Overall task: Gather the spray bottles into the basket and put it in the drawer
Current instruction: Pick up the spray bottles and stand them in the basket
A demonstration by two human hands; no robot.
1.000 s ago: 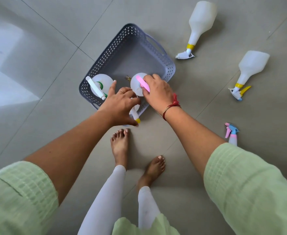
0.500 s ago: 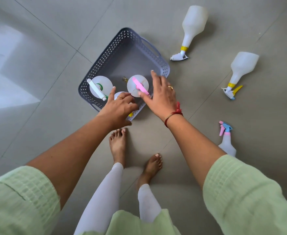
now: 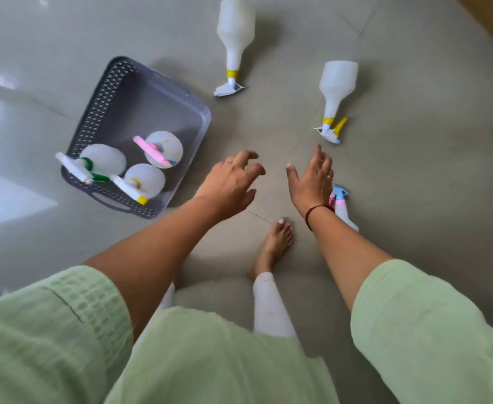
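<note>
Head view, basket: a grey perforated basket [image 3: 163,103] sits on the tiled floor [image 3: 414,199] at the left, with three spray bottles standing upright in its near end.
Head view, bottles inside: one with a pink trigger [image 3: 163,148], one with a green collar [image 3: 102,161], one with a yellow collar [image 3: 143,180], all close together.
Head view, bottles outside: two large white bottles lie on their sides on the floor, the far bottle [image 3: 235,27] just beyond the basket and the right bottle [image 3: 337,83] well apart from it; a small bottle with a pink and blue trigger [image 3: 341,202] stands just behind the right wrist.
Head view, hands: the left hand [image 3: 230,185] and the right hand [image 3: 312,179] are both open with fingers spread, gripping nothing, over bare floor between the basket and the loose bottles.
What has changed: half a second ago both hands were at the basket, settling bottles; now they have let go and swung right (the camera has turned with them).
Meaning for the task: three bottles gathered, three left; the next pick-up is probably starting. No drawer is in view.
</note>
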